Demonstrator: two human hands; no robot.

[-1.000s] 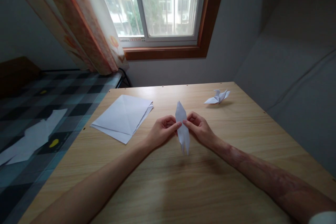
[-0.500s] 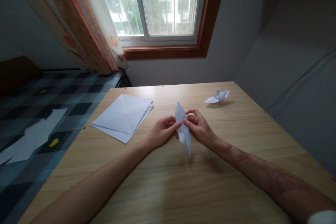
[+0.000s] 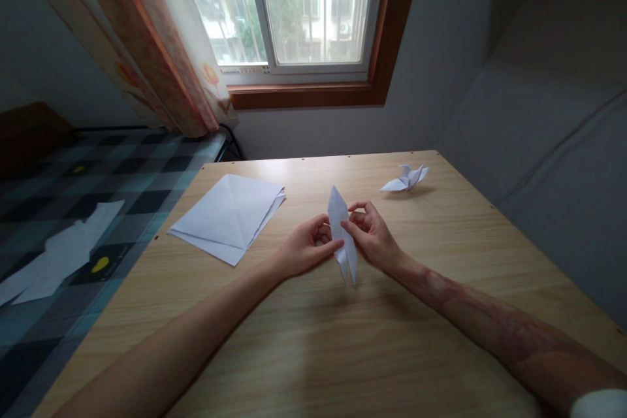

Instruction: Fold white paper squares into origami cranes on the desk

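A narrow piece of folded white paper [image 3: 337, 210] is held above the table, its single point up and two slim legs hanging down. My left hand [image 3: 312, 245] pinches it from the left, the thumb lying across its lower middle. From the right, my right hand [image 3: 369, 232] grips the same paper, with the thumb on its front and the index finger bent near its edge. The fingers behind the paper are partly hidden. A finished origami crane [image 3: 405, 179] stands apart, beyond my right hand.
Square white paper sheets [image 3: 228, 212] lie stacked on the wooden table [image 3: 304, 353], left of my hands. More white paper [image 3: 63, 255] rests on the checked bed [image 3: 29, 353] at the left. A window [image 3: 318, 13] is behind the table, beside a curtain [image 3: 161, 46].
My left thumb has slid down the folded paper, toward where the legs split. The paper has shifted slightly upward. My right hand keeps its grip.
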